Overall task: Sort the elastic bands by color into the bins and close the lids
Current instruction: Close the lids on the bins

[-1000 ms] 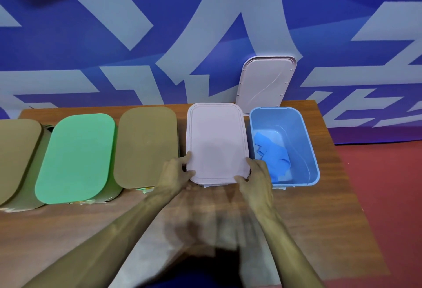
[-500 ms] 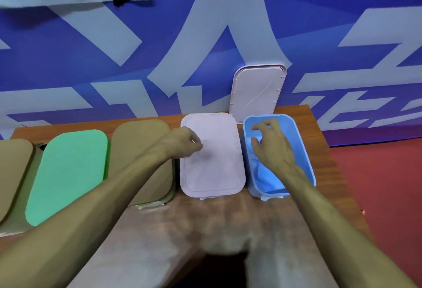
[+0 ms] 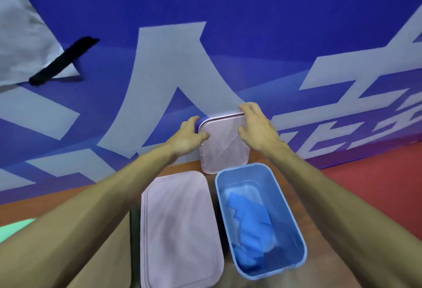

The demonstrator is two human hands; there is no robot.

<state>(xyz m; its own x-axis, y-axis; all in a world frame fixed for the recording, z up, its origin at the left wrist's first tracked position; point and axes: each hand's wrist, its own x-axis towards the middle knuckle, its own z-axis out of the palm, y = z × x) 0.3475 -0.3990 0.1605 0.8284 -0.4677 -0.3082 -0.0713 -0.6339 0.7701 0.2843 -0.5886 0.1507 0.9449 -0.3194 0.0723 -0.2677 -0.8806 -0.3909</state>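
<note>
The leaning lid [image 3: 223, 146], pale pink and propped upright against the wall behind the counter [image 3: 45, 205], is now in a two-handed grip. The left hand [image 3: 191, 134] curls round its upper left edge, and the right hand [image 3: 255, 125] hooks its fingers over the top right corner with the thumb on the face. The lid has not left the wall.

A second ago both hands were pressing on the near corners of the pink bin [image 3: 180, 226]. Half a second ago they were lifting away, the right passing over the blue bin [image 3: 242, 174]. They have since reached past both bins to the back of the counter.

The pink bin sits lidded just left of the blue one. The blue bin stands open directly in front of the leaning lid, with the blue elastic bands [image 3: 249, 226] heaped inside. The edge of a green lid [image 3: 18, 226] shows at far left.

The sorting looks finished. What appears to remain is bringing this lid down over the blue bin and seating it.
</note>
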